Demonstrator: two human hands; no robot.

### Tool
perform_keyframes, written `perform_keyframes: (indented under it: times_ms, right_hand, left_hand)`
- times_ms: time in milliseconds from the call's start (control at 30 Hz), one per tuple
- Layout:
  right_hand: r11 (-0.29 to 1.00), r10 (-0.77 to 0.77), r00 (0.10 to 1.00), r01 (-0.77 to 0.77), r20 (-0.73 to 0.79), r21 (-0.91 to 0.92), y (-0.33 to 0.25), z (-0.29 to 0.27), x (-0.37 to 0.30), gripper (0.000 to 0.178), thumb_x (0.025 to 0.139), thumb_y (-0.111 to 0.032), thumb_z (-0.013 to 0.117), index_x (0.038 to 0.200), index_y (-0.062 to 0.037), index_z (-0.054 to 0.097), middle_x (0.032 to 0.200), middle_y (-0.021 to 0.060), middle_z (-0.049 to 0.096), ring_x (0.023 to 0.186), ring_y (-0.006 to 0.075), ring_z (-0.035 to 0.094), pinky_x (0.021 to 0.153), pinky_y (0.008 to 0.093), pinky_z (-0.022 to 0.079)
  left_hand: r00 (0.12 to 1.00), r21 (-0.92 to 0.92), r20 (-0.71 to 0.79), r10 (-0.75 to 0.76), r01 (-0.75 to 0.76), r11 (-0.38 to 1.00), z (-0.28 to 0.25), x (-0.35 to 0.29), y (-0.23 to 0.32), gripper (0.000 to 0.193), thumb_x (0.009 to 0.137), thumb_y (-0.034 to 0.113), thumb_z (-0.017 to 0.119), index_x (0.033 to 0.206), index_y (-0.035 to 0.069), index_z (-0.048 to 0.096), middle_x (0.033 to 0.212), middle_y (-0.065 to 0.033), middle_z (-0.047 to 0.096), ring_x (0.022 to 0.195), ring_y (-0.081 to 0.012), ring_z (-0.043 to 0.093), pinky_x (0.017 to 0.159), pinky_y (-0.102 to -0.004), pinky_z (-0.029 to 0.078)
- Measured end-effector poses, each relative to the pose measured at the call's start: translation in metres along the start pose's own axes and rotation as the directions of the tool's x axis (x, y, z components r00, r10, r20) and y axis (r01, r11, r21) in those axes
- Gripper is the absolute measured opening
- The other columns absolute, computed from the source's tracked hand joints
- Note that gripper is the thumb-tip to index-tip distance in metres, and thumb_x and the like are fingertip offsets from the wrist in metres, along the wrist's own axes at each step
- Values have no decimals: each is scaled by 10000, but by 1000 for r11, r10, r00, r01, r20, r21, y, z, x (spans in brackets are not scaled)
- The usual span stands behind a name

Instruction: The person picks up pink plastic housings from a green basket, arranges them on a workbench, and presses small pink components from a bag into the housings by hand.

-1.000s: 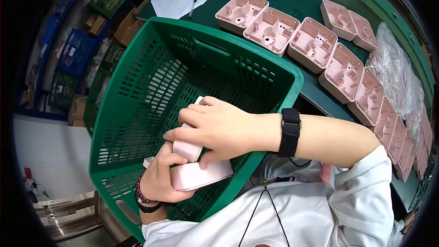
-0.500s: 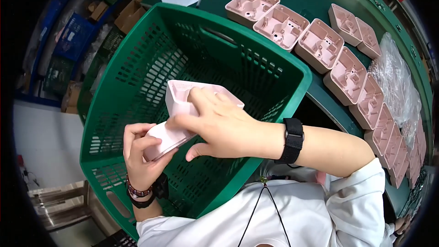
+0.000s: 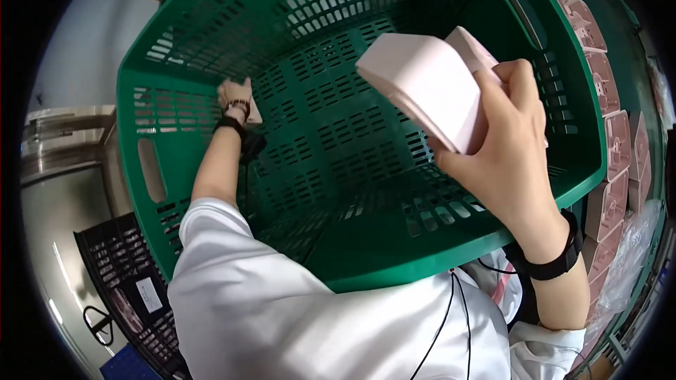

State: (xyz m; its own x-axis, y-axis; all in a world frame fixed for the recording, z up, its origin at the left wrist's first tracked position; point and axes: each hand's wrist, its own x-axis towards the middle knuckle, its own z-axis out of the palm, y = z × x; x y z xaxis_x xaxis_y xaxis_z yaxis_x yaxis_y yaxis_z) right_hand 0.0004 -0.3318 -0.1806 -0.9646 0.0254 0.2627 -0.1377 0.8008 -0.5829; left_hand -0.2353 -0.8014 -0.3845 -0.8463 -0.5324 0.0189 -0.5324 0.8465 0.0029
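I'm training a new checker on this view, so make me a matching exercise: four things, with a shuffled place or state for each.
Things
1. Right hand
2. Left hand
3. Black crate
4. Clear plastic

Places and states
A. Toward the right edge, beside pink housings
B. Deep inside the green basket, at a pale pink piece
C. Lower left, bearing a white label
D. Gripping pale pink parts

Pairs: 1-D, 2-B, 3-C, 4-A
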Motion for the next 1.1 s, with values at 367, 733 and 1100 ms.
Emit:
perform_keyframes:
  times_ms: [367, 733, 1100]
  right_hand:
    - [996, -85, 994, 86, -70, 14, 34, 6, 14, 322, 542, -116, 688, 842, -88, 574, 914, 103, 454, 883, 257, 454, 682, 347, 327]
    - [884, -209, 720, 429, -662, 187, 47, -97, -17, 304, 538, -185, 718, 775, -141, 532, 889, 71, 447, 802, 244, 442, 670, 347, 308]
    - [766, -504, 684, 72, -527, -639, 154, -350, -217, 169, 758, -314, 539, 861, -180, 527, 936, -4, 415, 796, 167, 413, 653, 339, 306]
  left_hand:
    - [990, -192, 143, -6, 33, 981, 52, -4, 9, 645, 783, 312, 641, 1260, 55, 293, 1207, -237, 441, 1081, -345, 466, 906, -444, 387]
    - [602, -845, -526, 601, -446, -294, -242, -277, 314, 346, 899, 193, 489, 1164, 12, 360, 1084, -161, 522, 969, -214, 533, 804, -331, 450]
    - [137, -497, -498, 856, -854, -153, -326, -457, 644, 294, 874, 292, 496, 987, 25, 544, 920, -146, 618, 873, -275, 593, 742, -335, 443]
